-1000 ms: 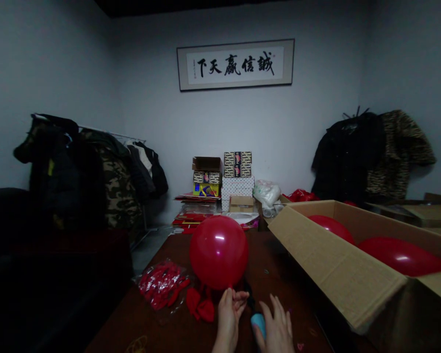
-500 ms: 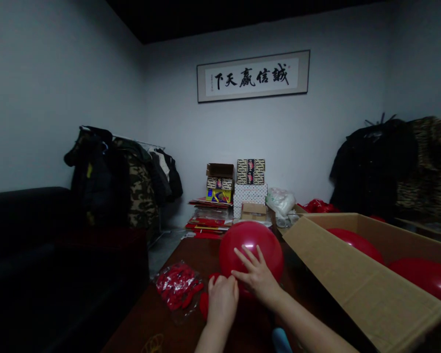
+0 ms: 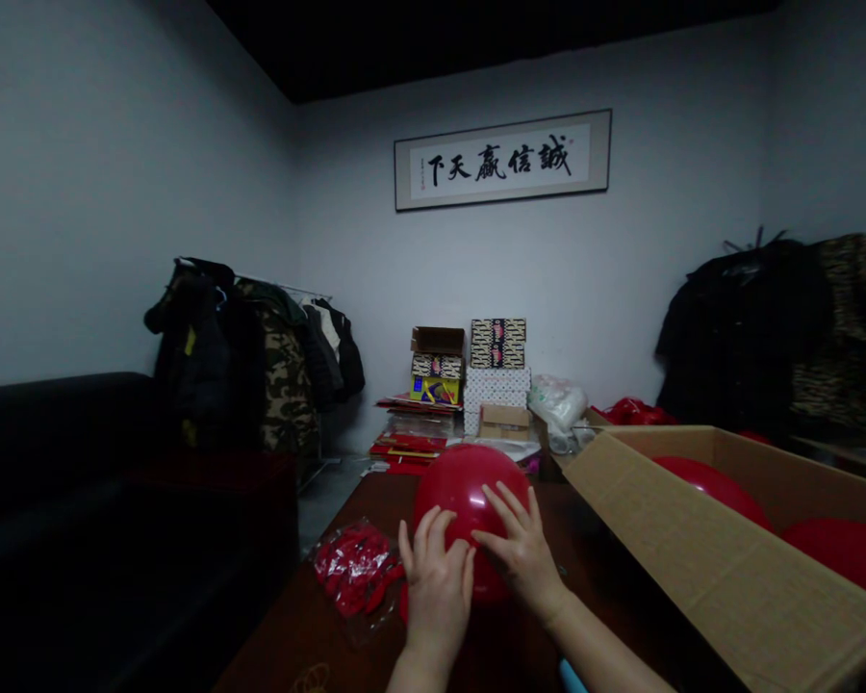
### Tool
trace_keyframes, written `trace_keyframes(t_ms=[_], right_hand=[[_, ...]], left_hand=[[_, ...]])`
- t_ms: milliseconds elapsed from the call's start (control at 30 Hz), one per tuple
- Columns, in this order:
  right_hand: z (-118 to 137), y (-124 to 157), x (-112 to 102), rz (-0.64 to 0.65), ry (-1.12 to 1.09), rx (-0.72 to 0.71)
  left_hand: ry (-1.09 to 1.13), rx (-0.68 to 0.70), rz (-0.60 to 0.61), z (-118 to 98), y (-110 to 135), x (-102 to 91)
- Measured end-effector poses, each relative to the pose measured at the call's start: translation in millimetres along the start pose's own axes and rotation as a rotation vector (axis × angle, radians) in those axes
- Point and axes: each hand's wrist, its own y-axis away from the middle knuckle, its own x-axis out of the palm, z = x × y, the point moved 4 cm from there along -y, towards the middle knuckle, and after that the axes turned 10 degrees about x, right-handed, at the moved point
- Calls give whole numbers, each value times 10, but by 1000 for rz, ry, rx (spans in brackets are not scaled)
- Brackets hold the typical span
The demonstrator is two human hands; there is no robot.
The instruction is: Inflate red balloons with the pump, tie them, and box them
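A round, inflated red balloon [image 3: 451, 481] is in front of me above the brown table, its neck end towards me and hidden by my fingers. My left hand [image 3: 434, 573] is at the neck, thumb and forefinger close together, with the other fingers raised and curved against the balloon. On the balloon's right side lies my right hand [image 3: 521, 553], fingers spread, its thumb reaching to the neck; the two hands hold the balloon between them. A clear bag of uninflated red balloons [image 3: 357, 573] lies left of my left hand.
An open cardboard box [image 3: 700, 539] with inflated red balloons [image 3: 848, 553] stands at the right. A light-blue object [image 3: 572, 677] lies by my right forearm, partly hidden. Beyond the table [image 3: 281, 616] are stacked boxes [image 3: 497, 390]; a black sofa [image 3: 58, 481] is at left.
The balloon has shifted slightly left relative to the table. My left hand's fingers have unfolded from a closed pinch and now rise against the balloon; my right hand stays spread on it.
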Motion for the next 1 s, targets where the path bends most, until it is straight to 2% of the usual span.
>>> trace_keyframes(t_ms=[167, 400, 567, 700, 1000], right_hand=[[-69, 88, -90, 31, 54, 13], [-290, 240, -97, 175, 109, 117], [-412, 336, -103, 216, 115, 162], [-474, 376, -88, 247, 75, 180], [-620, 575, -58, 440, 22, 179]], left_hand=[[59, 70, -19, -116, -24, 120], [74, 187, 93, -226, -69, 349], [89, 251, 125, -284, -100, 466], [95, 285, 147, -300, -58, 567], [108, 339, 224, -356, 71, 743]])
